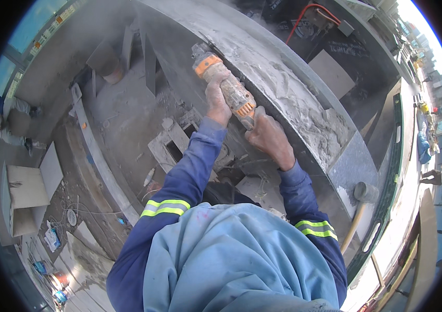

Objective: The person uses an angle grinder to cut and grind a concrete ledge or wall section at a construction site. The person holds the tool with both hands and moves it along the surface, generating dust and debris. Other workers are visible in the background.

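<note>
Both my hands are wrapped round a dust-coated angle grinder [237,96] with orange bands. My left hand [218,99] grips the body near its head. Farther back, my right hand [270,137] closes on the rear end. The grinder's head lies at the near-left edge of a long grey stone slab structure [348,161], whose top carries rough, crumbly mortar [304,112]. Whether the disc touches the edge is hard to make out. Pale dust hangs in the air beyond the tool.
A mallet [365,193] rests on the slab's near end, beside a long green level [398,122]. Left on the dusty floor are a bucket [107,65], a long curved strip [96,140] and an open box of panels [26,190]. Another person [10,119] is at far left.
</note>
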Motion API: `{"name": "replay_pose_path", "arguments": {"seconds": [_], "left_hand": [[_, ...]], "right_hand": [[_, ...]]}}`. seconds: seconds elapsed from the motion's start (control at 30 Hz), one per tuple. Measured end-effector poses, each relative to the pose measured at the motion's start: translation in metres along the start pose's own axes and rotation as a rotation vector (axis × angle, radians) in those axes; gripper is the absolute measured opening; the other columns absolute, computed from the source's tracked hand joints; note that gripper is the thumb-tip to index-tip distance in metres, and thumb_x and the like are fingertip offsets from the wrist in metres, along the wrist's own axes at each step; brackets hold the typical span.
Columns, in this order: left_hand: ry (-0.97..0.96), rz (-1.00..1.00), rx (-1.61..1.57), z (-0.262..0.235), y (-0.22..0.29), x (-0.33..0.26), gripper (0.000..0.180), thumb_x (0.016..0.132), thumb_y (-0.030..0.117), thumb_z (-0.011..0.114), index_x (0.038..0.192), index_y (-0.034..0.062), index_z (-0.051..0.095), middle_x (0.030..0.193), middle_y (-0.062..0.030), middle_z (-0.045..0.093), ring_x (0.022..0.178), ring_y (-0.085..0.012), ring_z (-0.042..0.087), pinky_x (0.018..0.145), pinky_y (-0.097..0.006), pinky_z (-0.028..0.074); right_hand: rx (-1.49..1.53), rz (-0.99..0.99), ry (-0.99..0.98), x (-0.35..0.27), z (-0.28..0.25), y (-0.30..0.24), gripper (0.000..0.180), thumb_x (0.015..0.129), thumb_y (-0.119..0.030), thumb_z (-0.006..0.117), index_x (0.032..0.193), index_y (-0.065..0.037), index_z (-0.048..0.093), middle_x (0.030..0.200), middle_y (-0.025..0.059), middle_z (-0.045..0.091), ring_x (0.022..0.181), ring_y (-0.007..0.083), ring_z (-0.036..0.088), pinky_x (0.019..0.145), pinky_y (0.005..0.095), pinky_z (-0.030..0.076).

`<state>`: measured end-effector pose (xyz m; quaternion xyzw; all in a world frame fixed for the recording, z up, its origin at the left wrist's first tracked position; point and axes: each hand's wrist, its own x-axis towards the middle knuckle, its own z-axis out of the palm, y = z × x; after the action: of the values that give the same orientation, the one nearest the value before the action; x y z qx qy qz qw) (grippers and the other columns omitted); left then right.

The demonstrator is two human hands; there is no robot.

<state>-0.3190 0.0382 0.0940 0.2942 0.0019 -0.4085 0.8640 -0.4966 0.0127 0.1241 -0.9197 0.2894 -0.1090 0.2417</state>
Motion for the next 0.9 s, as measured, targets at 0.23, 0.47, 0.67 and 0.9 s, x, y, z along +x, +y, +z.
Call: {"name": "replay_pose_path", "arguments": {"seconds": [0.23,0.47,0.67,0.9], "left_hand": [[-0.023,-0.004,-0.002,-0.004,0.0,0.0,0.037,0.08,0.023,0.076,0.107,0.004,0.059,0.086,-0.0119,0.064,0.072,-0.0282,0.069,0.069,-0.044,0.062],[0.009,0.002,0.032,-0.002,0.002,-0.002,0.039,0.079,0.024,0.076,0.107,0.0028,0.059,0.087,-0.0131,0.064,0.073,-0.029,0.069,0.07,-0.045,0.062],[-0.045,0.02,0.029,-0.007,0.002,0.005,0.041,0.079,0.025,0.075,0.108,0.0012,0.06,0.087,-0.0135,0.064,0.074,-0.0297,0.07,0.07,-0.045,0.063],[-0.029,-0.007,0.024,-0.011,-0.004,0.011,0.041,0.082,0.025,0.071,0.112,0.0009,0.057,0.089,-0.0159,0.063,0.077,-0.031,0.069,0.073,-0.048,0.062]], "right_hand": [[0.047,0.038,-0.011,-0.001,0.003,-0.001,0.036,0.076,-0.01,0.067,0.103,0.007,0.049,0.089,0.0373,0.067,0.091,0.0545,0.066,0.079,0.0589,0.051],[0.053,0.035,-0.005,0.0,0.006,0.002,0.036,0.076,-0.011,0.067,0.102,0.007,0.048,0.087,0.0375,0.066,0.091,0.0551,0.065,0.079,0.0595,0.05],[0.042,-0.009,0.012,0.002,0.007,0.002,0.037,0.076,-0.011,0.067,0.1,0.009,0.047,0.085,0.0381,0.065,0.09,0.0557,0.065,0.079,0.0597,0.05],[0.019,0.004,-0.007,0.001,0.007,0.004,0.038,0.075,-0.01,0.068,0.101,0.009,0.047,0.086,0.0385,0.065,0.09,0.0563,0.065,0.079,0.0595,0.05]]}}
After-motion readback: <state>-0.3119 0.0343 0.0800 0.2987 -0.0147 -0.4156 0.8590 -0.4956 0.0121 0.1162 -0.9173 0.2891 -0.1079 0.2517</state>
